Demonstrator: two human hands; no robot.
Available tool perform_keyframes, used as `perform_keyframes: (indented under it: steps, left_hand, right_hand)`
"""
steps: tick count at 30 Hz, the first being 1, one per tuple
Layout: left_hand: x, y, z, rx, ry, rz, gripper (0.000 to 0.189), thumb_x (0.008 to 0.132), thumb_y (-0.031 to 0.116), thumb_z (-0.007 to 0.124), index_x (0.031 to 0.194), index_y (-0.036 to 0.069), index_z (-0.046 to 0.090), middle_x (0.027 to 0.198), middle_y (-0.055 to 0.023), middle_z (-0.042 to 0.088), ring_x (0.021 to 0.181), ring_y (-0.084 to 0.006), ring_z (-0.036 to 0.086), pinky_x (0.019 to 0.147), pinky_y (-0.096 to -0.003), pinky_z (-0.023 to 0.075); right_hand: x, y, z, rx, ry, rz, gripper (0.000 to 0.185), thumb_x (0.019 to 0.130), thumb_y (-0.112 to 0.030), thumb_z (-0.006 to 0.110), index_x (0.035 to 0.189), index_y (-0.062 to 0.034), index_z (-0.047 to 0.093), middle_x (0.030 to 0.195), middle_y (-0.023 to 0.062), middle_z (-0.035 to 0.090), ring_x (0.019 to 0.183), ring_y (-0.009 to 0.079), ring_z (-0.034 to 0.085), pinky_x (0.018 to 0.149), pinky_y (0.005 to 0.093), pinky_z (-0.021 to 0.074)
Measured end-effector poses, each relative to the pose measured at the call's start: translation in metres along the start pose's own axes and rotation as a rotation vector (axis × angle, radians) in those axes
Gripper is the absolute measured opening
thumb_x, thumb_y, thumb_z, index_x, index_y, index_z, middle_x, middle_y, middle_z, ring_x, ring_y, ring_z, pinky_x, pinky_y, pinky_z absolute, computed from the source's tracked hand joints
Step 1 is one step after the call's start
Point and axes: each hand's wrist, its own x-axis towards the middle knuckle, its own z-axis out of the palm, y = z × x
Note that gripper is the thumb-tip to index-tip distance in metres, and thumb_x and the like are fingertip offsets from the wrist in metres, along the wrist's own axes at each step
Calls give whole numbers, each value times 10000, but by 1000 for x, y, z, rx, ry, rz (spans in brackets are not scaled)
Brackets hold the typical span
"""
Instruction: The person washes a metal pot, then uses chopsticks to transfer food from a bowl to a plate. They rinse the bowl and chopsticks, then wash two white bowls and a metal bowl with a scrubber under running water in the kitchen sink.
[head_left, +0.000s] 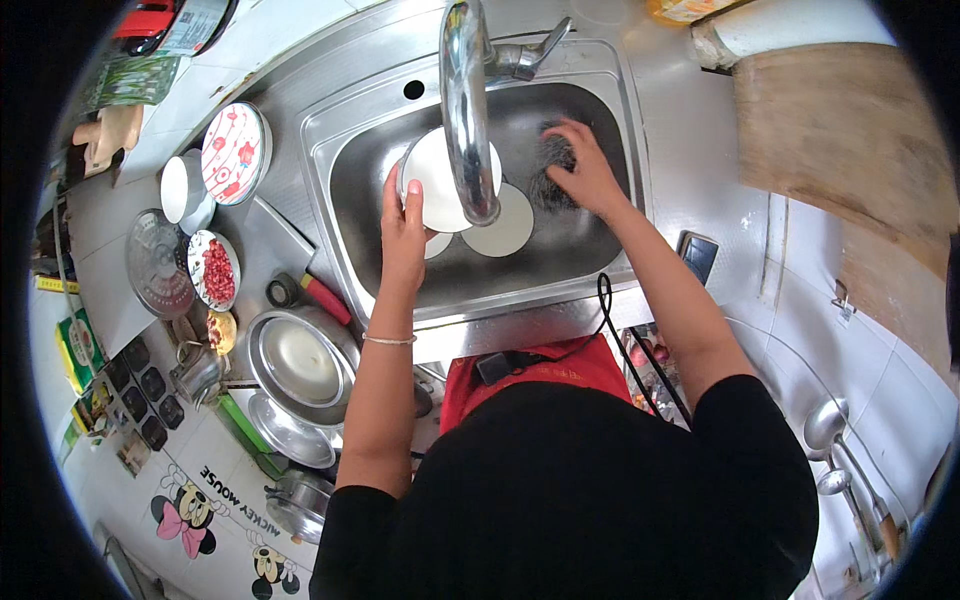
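Observation:
My left hand (405, 232) grips a white bowl (435, 176) by its side, thumb at the rim, behind the curved chrome faucet spout (465, 112). The spout hides part of the bowl. Beneath it, another round white dish (502, 229) lies in the stainless steel sink (352, 187), and a sliver of a further white dish (437, 246) shows beside my fingers. On the sink's right side my right hand (589, 169) has its thumb and fingers apart around a dark, wiry mass (556, 184) that looks like a steel-wool scourer. Whether the fingertips touch it is unclear.
Patterned plates (236, 154), white bowls (180, 191), a cleaver (277, 229) and a dish of chopped red food (217, 274) crowd the left counter. A metal basin (300, 360) sits nearer me. To the right are a phone (697, 255) and a wooden board (840, 127).

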Motion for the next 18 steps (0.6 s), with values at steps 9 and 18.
perform_keyframes:
  steps: [9,18]
  left_hand:
    - [-2,-30,23,114,-17,131,528,961,376,552,1390,91,433,1074,-83,586,792,-112,516,642,-241,440]
    - [3,12,0,116,-144,-252,683,878,542,585,1412,161,397,1139,-153,569,982,-256,598,639,-417,524]
  right_hand:
    - [-4,-76,37,-331,-228,-580,507,696,-34,661,1189,-110,569,1335,91,473,1262,341,418,1020,436,411]
    - [-46,-104,47,-353,-384,-473,551,684,-197,748,1189,-146,534,1301,133,510,1201,358,482,993,503,390]
